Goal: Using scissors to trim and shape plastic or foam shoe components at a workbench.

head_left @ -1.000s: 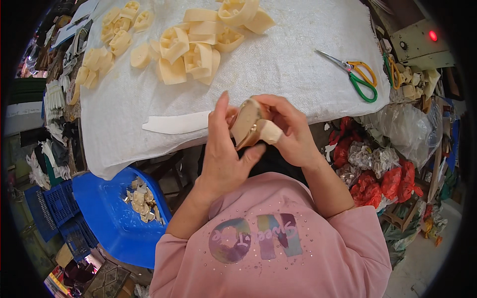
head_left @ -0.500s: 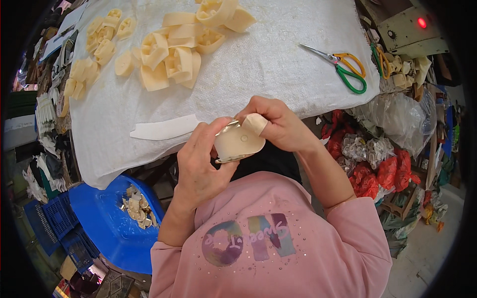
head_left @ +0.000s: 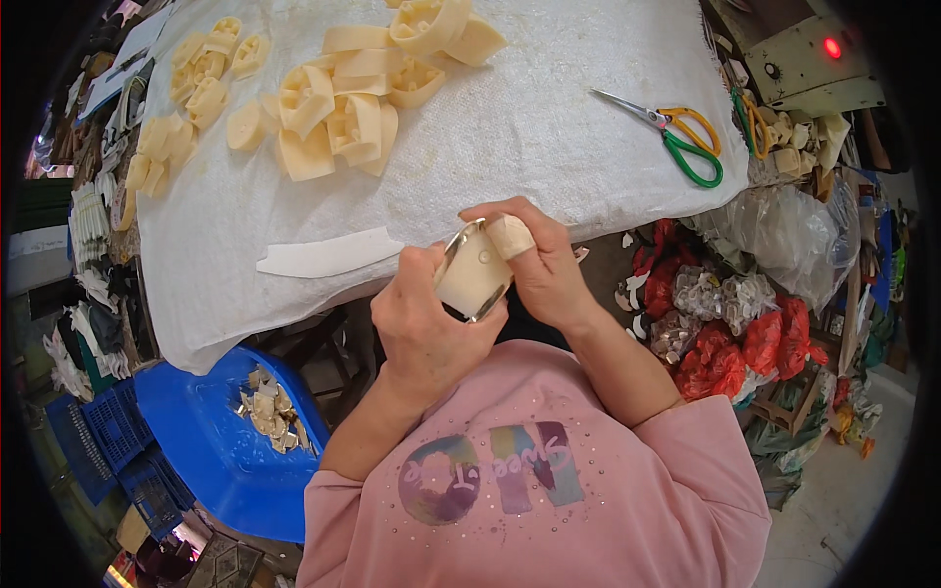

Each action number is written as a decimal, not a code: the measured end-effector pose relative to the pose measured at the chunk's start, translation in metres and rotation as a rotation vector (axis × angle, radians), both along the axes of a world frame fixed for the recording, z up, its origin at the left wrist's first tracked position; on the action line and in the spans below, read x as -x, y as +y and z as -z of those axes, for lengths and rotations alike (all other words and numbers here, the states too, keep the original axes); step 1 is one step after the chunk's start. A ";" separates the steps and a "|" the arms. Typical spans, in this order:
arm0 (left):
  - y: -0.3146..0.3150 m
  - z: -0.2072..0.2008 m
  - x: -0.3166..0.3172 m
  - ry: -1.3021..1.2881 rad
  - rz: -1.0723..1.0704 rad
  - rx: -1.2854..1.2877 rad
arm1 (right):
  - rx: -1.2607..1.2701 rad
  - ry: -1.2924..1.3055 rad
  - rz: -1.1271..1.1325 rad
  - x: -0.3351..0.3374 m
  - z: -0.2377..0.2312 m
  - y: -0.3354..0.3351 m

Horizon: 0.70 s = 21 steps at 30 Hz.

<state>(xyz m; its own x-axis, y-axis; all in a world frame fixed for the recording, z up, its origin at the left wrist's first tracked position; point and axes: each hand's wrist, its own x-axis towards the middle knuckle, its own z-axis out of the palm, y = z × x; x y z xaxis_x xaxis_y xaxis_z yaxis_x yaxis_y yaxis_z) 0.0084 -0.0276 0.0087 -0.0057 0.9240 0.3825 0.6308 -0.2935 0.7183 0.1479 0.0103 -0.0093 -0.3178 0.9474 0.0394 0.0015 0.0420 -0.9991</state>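
We hold the cream part (head_left: 473,277) between both hands, just off the worktop (head_left: 549,137) edge. Left hand (head_left: 426,328) fingers close around its lower end; right hand (head_left: 539,265) pinches its top. Its long axis tilts up-right. Scissors (head_left: 676,137) lie well right.

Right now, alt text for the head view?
Both hands, left hand and right hand, hold a cream plastic part at the edge of a white-covered table. More cream parts, scissors and a blue tub lie nearby.
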 end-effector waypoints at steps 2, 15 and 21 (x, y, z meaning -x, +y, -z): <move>0.002 0.008 -0.002 -0.026 -0.063 -0.032 | -0.010 -0.015 0.052 0.007 0.000 -0.002; 0.005 0.021 0.007 0.045 -0.039 -0.176 | -0.079 -0.050 0.140 0.018 0.002 -0.018; 0.004 0.027 0.009 0.030 -0.062 -0.223 | 0.149 0.207 0.017 0.024 -0.002 -0.019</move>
